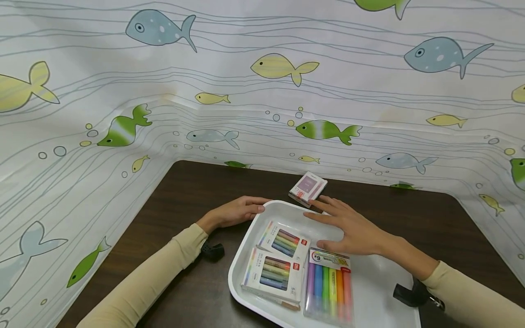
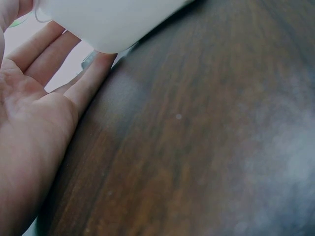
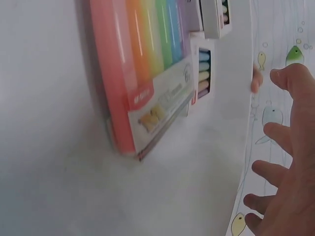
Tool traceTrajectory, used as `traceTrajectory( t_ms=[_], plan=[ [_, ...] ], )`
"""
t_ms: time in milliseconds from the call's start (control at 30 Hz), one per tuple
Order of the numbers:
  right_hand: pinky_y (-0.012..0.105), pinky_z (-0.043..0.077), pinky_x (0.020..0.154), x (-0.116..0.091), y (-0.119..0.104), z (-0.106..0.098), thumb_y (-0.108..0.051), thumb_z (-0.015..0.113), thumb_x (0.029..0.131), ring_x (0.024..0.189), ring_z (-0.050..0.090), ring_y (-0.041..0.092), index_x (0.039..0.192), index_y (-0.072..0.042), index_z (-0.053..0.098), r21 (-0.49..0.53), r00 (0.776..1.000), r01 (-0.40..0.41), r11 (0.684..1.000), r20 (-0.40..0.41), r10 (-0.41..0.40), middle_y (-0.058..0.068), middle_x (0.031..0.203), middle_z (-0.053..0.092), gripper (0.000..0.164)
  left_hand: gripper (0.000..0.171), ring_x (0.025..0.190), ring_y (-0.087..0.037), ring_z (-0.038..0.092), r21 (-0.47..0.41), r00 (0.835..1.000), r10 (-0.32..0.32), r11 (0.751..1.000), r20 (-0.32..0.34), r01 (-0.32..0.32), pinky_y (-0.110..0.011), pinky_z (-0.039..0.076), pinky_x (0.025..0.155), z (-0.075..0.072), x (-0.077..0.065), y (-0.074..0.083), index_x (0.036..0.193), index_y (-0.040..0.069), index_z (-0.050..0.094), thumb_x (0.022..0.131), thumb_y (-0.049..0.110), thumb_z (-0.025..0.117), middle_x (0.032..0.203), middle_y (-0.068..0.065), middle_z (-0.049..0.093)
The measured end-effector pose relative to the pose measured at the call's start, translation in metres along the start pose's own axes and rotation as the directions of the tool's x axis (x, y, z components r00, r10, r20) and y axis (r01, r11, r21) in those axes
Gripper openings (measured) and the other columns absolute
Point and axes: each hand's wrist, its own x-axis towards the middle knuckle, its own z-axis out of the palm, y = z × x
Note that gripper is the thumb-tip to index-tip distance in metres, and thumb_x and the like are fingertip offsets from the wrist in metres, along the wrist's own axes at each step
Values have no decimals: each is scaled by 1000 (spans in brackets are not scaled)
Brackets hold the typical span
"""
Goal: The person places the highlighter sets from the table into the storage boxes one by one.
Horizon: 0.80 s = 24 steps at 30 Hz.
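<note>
A white tray [image 1: 375,291] lies on the table. My left hand [image 1: 235,211] grips its far left corner, thumb at the rim and fingers against the outside wall [image 2: 118,24]. Over the far side of the tray my right hand [image 1: 348,228] hovers with fingers spread, holding nothing; its fingertips come near a white and purple box [image 1: 308,186] beyond the rim. Inside the tray lie two white boxes with colored sticks in their windows, a nearer box [image 1: 272,277] and a farther box [image 1: 284,241]. Beside them is a clear pack of rainbow-colored markers [image 1: 329,287].
The dark wooden table [image 1: 197,191] extends around the tray. A fish-patterned sheet [image 1: 246,114] stands as a wall at the back and sides. Under the nearer box, a brownish edge of another item [image 1: 290,305] shows.
</note>
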Motion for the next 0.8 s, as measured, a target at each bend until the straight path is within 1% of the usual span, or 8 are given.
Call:
traceTrajectory(
  t_ms=[233,367,533,667,800],
  plan=[
    [69,17,112,0,11,-2,-53,69,93,149,21,41,153,-29,50,-32,1000,16,999,16,-15,7,162,35,68,48,124,-30,56,10,1000,-7,1000,-9,7,-43,47,102,-1,0,-2,153,1,44,108,16,52,145,-17,52],
    [68,18,112,0,15,-5,-54,69,93,149,21,40,153,-29,50,-43,1000,7,999,19,-6,8,162,35,68,49,124,-29,56,5,1000,-5,1000,-5,5,-42,47,103,-1,0,-1,154,0,43,108,17,52,145,-18,52],
    [70,20,111,1,20,-11,-54,68,93,149,21,43,153,-26,51,-52,1000,-8,999,28,10,9,162,34,68,49,128,-30,54,-7,1000,1,1000,3,-1,-42,45,104,-1,0,0,154,0,42,109,17,51,147,-18,51],
    [69,20,111,2,24,-18,-53,69,93,149,21,41,152,-23,53,-34,999,-31,999,31,32,6,163,34,67,48,129,-31,53,-11,1000,-1,1000,8,1,-43,46,104,-1,1,0,154,0,42,109,16,51,148,-19,50],
    [69,21,111,4,29,-25,-48,72,93,150,21,38,150,-21,56,-4,999,-33,999,2,33,7,162,36,65,48,129,-32,52,-16,1000,-7,1000,10,7,-43,46,104,-1,1,-1,153,-1,43,109,17,51,148,-20,49]
  ],
)
